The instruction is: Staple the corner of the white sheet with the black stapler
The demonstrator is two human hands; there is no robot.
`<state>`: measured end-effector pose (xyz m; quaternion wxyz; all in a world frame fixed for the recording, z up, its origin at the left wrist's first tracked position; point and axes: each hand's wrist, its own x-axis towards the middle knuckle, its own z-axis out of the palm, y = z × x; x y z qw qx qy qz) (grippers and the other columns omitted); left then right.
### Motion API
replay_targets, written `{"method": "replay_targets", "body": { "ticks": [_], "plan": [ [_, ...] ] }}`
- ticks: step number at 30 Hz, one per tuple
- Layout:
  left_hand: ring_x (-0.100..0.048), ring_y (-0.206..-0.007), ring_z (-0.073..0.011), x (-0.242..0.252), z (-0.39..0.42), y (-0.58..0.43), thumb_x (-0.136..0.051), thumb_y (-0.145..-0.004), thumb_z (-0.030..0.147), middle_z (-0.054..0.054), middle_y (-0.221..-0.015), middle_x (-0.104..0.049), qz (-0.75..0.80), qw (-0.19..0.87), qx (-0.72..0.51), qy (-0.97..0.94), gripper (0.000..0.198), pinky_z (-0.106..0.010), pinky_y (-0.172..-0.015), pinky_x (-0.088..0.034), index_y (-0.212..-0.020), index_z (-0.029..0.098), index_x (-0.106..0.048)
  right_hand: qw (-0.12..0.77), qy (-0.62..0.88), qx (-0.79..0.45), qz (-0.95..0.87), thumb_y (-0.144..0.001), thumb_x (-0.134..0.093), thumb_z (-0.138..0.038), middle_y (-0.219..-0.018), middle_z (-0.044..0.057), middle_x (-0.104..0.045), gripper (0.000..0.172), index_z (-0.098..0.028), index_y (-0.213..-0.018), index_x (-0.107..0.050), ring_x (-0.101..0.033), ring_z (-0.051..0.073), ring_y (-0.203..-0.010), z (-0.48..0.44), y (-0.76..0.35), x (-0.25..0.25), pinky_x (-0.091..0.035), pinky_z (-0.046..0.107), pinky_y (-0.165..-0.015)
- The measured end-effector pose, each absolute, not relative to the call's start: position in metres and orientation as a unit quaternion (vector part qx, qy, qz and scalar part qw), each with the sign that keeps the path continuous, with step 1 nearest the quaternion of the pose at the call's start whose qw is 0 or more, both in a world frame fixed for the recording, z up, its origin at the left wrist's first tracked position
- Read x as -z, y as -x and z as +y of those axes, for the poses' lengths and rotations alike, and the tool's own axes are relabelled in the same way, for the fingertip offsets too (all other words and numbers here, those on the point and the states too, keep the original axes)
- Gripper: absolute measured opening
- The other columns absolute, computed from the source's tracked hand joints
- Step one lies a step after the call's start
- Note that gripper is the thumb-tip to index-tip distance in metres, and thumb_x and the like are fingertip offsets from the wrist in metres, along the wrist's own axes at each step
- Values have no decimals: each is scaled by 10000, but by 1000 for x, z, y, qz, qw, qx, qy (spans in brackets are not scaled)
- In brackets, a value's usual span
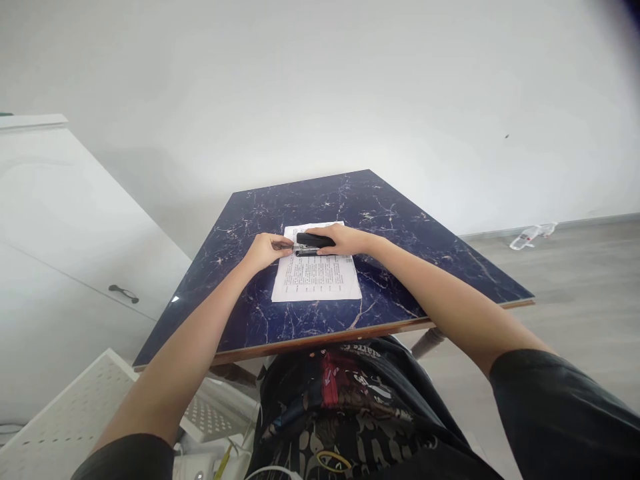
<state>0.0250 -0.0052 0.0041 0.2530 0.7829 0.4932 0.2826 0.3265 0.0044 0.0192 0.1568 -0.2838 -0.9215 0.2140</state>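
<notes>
A black stapler (315,240) lies sideways over a printed sheet of paper (317,283), its upper and lower arms parted. My right hand (343,240) is closed around the stapler's right end, with fingers along the top arm and the thumb at the lower one. On the left, my left hand (267,250) has its fingers pinched together at the stapler's left end, over the paper's left edge. Whatever sits between those fingertips is too small to make out. Both hands cover part of the page.
The dark blue marble-patterned table (320,200) has a wooden edge near my body. A white cabinet (75,233) stands to the left, above a white perforated rack (75,413). A clear plastic package (533,235) lies on the floor by the wall at right.
</notes>
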Motion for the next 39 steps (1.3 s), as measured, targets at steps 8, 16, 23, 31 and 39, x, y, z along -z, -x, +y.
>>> {"method": "replay_targets", "body": {
  "ticks": [8, 16, 23, 31, 39],
  "plan": [
    [-785, -1040, -290, -16, -7, -7, -865, -757, 315, -93, -1117, -823, 472, 269, -262, -798, 419, -501, -1044, -601, -1165, 236, -808, 155, 284, -207, -923, -918, -696, -443, -1402, 178, -692, 813, -206, -1647, -425, -710, 306, -1018, 3, -328, -21, -540, 434, -863],
    [-783, -937, -270, -8, -3, -7, -795, -817, 333, -79, -1012, -833, 447, 215, -291, -818, 191, -451, -972, -605, -979, 240, -836, 170, 292, -210, -918, -869, -745, -379, -1359, 154, -720, 773, -214, -1587, -508, -713, 306, -1064, 5, -327, -18, -546, 429, -892],
    [-750, -965, -258, 7, 4, -41, -745, -839, 197, -47, -994, -824, 418, 102, -304, -850, 245, -424, -1001, -515, -1081, 227, -761, 189, 271, -197, -923, -838, -776, -342, -1387, 109, -713, 689, -250, -1497, -597, -692, 307, -1159, 10, -323, -13, -512, 452, -1001],
    [-711, -979, -261, 10, 8, -47, -765, -857, 243, -59, -986, -778, 411, 89, -265, -868, 203, -385, -923, -494, -1050, 212, -710, 186, 279, -184, -924, -823, -774, -347, -1214, 113, -760, 653, -211, -1441, -612, -699, 271, -979, 2, -316, -15, -503, 409, -867],
    [-704, -1013, -326, 11, 9, -30, -740, -878, 566, -170, -1039, -738, 644, 15, -254, -722, 435, -428, -889, -535, -1052, 173, -672, 248, 340, -158, -893, -838, -767, -381, -942, 83, -745, 298, -176, -1048, -716, -645, 207, -789, 4, -312, -21, -449, 351, -724]
  ]
}}
